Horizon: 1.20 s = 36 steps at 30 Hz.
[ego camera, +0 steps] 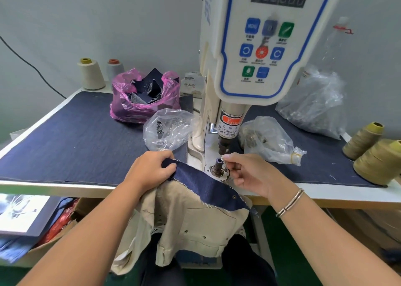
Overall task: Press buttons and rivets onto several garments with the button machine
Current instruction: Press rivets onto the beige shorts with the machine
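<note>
Right hand (249, 172) nearer the lower die post (218, 166); fingers (230, 158) pinched together on 1 small fastener at the post's upright tip. Left hand (152, 168) fingers clamped on the garment (204, 186), lying left and below the post, collar edge running toward it.

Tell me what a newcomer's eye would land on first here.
The tall white button machine with its blue-edged control panel dominates the centre. Below it, the left hand grips a beige garment with a dark denim collar, while the right hand pinches something small at the lower die post. A crumpled pink plastic bag sits behind, left.
</note>
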Available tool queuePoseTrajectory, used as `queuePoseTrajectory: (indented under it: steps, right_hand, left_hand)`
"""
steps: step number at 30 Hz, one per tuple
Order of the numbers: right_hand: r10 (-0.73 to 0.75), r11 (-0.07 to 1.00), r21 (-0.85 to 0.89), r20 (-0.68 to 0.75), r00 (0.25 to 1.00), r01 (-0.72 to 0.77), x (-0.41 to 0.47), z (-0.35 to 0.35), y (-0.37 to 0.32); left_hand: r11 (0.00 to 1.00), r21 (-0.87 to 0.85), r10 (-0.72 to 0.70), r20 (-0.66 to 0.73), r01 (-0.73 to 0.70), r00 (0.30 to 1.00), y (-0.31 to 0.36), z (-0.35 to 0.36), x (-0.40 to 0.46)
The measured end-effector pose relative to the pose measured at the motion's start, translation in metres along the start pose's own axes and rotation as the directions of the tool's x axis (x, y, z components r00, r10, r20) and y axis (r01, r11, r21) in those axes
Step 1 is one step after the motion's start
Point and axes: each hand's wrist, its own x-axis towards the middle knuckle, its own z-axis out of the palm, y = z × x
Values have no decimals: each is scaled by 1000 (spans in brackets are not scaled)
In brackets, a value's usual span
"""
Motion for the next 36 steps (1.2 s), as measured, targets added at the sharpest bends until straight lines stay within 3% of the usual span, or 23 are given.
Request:
queuePoseTrajectory:
  steps: [9,16,18,20,22,25,27,31,36]
  right_hand:
    - [6,1000,15,35,999,-7,3,-3,2]
    - [10,987,160,-19,1000,-7,3,-21,8]
    - [-17,1000,21,-131,991,20,4,-35,7]
    - [-76,954,-299,-217,973,8,3,-48,5]
    - [-98,822,-569,-196,976,-32,4,-53,2]
    - [-133,596,-802,-145,980,-38,7,-45,2]
    - [-203,517,-856,-112,973,10,11,-41,5]
    - [-337,475,-878,-118,934,60,10,-44,15]
    - [-521,512,-827,-83,849,233,0,-51,33]
  left_hand:
    - [1000,-7,-6,-10,6,1000,-2,1,1]
    - [1000,-5,-3,-11,3,1000,-2,1,0]
    - [1000,-5,-4,-10,4,1000,-2,1,0]
    - [1000,-1,-3,-3,3,1000,-1,1,1]
    - [1000,2,-2,10,2,1000,-1,1,1]
    - [1000,-2,-6,22,6,1000,0,0,1]
    - [1000,0,-8,26,8,1000,0,-1,0]
    - [1000,3,-5,21,5,1000,0,-1,0]
    - [1000,-14,-6,9,6,1000,1,-1,-1]
